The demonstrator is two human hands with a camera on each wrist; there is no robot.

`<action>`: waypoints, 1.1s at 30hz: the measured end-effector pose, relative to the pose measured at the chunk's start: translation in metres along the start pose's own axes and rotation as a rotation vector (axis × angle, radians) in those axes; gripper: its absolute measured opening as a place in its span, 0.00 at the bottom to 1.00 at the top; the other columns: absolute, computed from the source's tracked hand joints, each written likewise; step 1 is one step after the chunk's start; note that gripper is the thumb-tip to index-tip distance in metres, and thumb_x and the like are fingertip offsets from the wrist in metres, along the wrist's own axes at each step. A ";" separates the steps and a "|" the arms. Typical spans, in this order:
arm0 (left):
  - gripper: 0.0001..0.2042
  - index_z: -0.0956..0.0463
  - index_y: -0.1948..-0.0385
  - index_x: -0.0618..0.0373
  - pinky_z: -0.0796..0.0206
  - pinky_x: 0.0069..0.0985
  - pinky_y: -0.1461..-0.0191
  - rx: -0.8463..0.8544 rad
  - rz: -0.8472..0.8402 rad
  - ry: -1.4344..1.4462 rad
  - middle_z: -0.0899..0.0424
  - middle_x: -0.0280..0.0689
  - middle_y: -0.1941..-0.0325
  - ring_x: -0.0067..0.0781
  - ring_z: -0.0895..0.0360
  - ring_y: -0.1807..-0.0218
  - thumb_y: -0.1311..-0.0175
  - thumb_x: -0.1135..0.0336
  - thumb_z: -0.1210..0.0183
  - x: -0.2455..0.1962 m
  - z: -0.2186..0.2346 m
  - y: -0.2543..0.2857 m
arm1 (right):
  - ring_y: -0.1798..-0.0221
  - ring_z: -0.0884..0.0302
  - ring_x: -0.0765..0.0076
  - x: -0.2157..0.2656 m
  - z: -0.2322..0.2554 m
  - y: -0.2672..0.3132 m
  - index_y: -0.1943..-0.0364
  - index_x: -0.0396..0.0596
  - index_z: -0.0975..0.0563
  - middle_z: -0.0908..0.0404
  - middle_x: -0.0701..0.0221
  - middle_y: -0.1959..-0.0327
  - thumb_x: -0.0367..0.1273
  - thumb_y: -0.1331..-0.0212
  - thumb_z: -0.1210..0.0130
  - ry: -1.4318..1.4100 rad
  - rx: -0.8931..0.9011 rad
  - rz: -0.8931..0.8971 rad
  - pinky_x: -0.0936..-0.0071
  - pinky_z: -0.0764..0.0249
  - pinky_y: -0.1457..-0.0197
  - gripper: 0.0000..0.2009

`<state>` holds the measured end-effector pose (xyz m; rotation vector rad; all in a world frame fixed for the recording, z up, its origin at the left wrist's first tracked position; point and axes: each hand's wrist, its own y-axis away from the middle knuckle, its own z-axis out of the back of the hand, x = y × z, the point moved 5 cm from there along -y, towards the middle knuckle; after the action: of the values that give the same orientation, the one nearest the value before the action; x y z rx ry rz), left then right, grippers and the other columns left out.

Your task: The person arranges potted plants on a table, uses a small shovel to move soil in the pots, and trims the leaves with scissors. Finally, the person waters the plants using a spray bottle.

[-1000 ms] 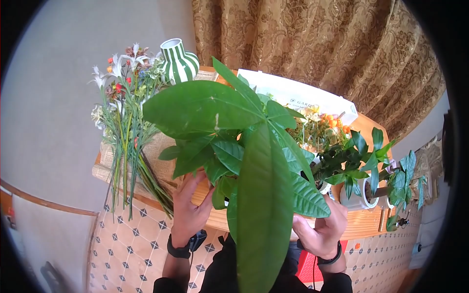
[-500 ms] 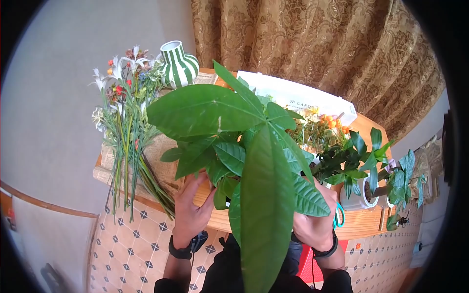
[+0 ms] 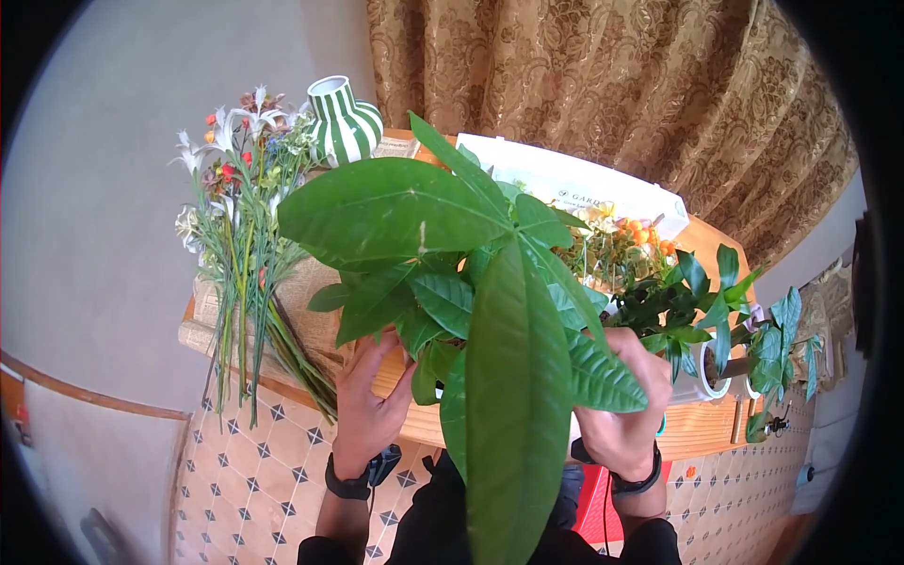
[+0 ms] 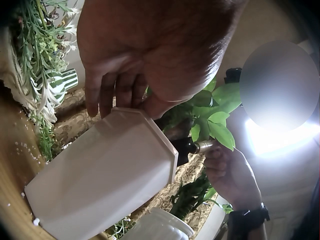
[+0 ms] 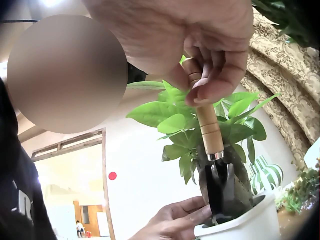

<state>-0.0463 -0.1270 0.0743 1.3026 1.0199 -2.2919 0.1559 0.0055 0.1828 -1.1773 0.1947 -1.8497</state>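
Observation:
A leafy green plant (image 3: pixel 518 377) with a thick trunk (image 5: pixel 240 185) stands in a white angular flowerpot (image 4: pixel 105 175); its big leaves hide most of the pot in the head view. My left hand (image 3: pixel 372 405) holds the pot at its rim, fingers close to the trunk in the right wrist view. My right hand (image 3: pixel 621 405) grips the wooden handle of a small hand trowel (image 5: pixel 210 135). The trowel points down, its black metal head at the soil between trunk and rim. Leaves cover the trowel in the head view.
Cut flowers (image 3: pixel 250 235) lie on newspaper at the left, near a green-striped vase (image 3: pixel 344 122). Behind are a white box (image 3: pixel 584 179) and orange flowers (image 3: pixel 640 234). Potted plants (image 3: pixel 725 292) stand at the right. White granules (image 4: pixel 27 150) dot the wooden table (image 4: pixel 15 190).
My right hand shifted inward toward the plant, then back out to the right and slightly up. It now mostly covers the teal handle seen beside it before. My left hand stays at the pot.

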 end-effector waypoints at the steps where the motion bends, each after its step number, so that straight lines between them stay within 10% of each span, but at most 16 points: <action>1: 0.16 0.23 0.49 0.62 0.30 0.34 0.40 0.000 -0.002 -0.001 0.17 0.47 0.45 0.48 0.20 0.42 0.40 0.78 0.36 0.000 0.000 0.000 | 0.70 0.14 0.63 0.001 0.000 -0.001 0.60 0.36 0.20 0.15 0.62 0.71 0.21 0.53 0.32 -0.001 0.001 0.000 0.75 0.24 0.66 0.14; 20: 0.18 0.23 0.48 0.62 0.31 0.33 0.39 0.024 0.002 0.017 0.17 0.48 0.45 0.48 0.19 0.43 0.40 0.76 0.34 0.002 0.002 -0.002 | 0.71 0.15 0.65 -0.002 0.007 0.004 0.61 0.37 0.20 0.15 0.62 0.71 0.22 0.53 0.31 -0.018 -0.029 -0.006 0.77 0.25 0.66 0.14; 33: 0.48 0.44 0.26 0.61 0.39 0.34 0.26 0.255 0.081 0.248 0.34 0.46 0.26 0.39 0.33 0.28 0.51 0.67 0.22 0.019 0.010 -0.004 | 0.77 0.23 0.77 -0.010 0.021 0.025 0.60 0.32 0.25 0.20 0.63 0.70 0.23 0.40 0.41 -0.287 -0.214 -0.167 0.82 0.29 0.73 0.08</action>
<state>-0.0654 -0.1301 0.0636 1.7318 0.7450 -2.2975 0.1885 0.0048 0.1737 -1.6356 0.1367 -1.8084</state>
